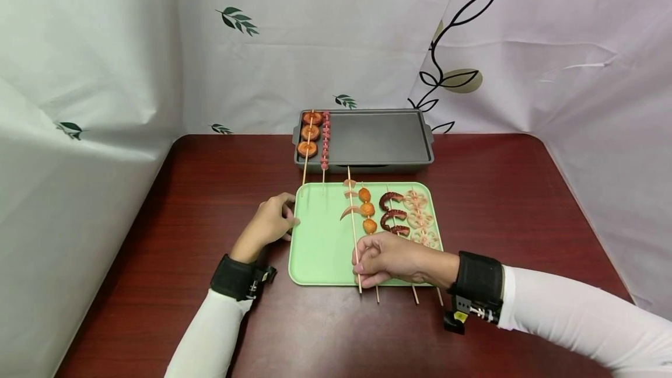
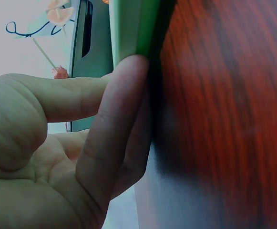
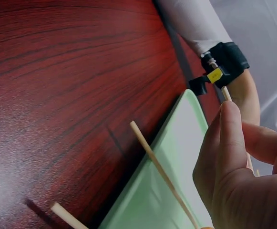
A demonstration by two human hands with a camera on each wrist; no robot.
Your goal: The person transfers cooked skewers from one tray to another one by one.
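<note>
At the left rim of a light green tray [image 1: 320, 244], my left hand [image 1: 270, 220] pinches the edge between thumb and fingers. The left wrist view has the thumb [image 2: 121, 100] against the tray's side. My right hand [image 1: 385, 256] pinches the lower stick of a skewer with pale pink curved slices [image 1: 350, 210], held over the tray. On the tray's right half lie a skewer of orange balls [image 1: 367, 209], a skewer of dark red curled tentacle pieces [image 1: 391, 214] and a lotus-root skewer [image 1: 420, 219]. Part of these is hidden under my right hand.
Behind the tray stands a dark grey rectangular grill pan [image 1: 378, 136]. At its left end lie a skewer of brown round slices [image 1: 307, 149] and a skewer of small pink pieces [image 1: 325, 139], sticks overhanging toward the tray. White patterned cloth [image 1: 336, 34] surrounds the dark red wooden table [image 1: 493, 191].
</note>
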